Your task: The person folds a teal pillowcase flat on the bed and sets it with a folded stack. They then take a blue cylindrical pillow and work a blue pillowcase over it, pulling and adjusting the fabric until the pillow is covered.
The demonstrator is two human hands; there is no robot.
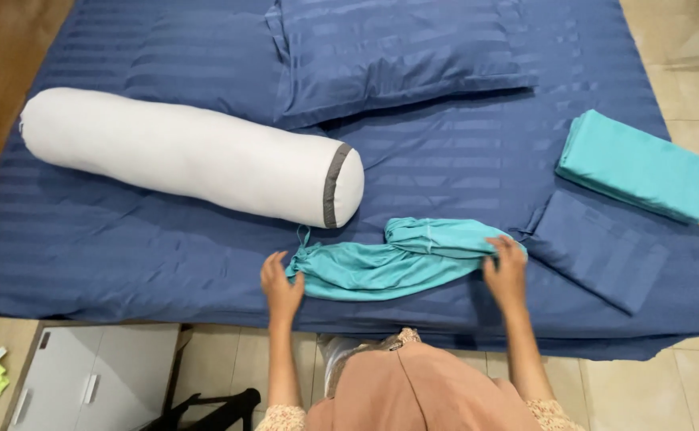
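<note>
teal bolster cover (397, 259) is bunched up near the bed's (461, 160) front edge, long axis running left-right; left hand (280, 289) fingers pinching its tied end, right hand (507, 270) curled over the other; white bolster (190, 156) lies just behind, nearer the left hand.

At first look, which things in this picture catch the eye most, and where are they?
A long white bolster lies across the left of the blue striped bed. At the near edge, the left hand and right hand grip the two ends of a bunched teal cover. A folded teal sheet sits far right.
</note>
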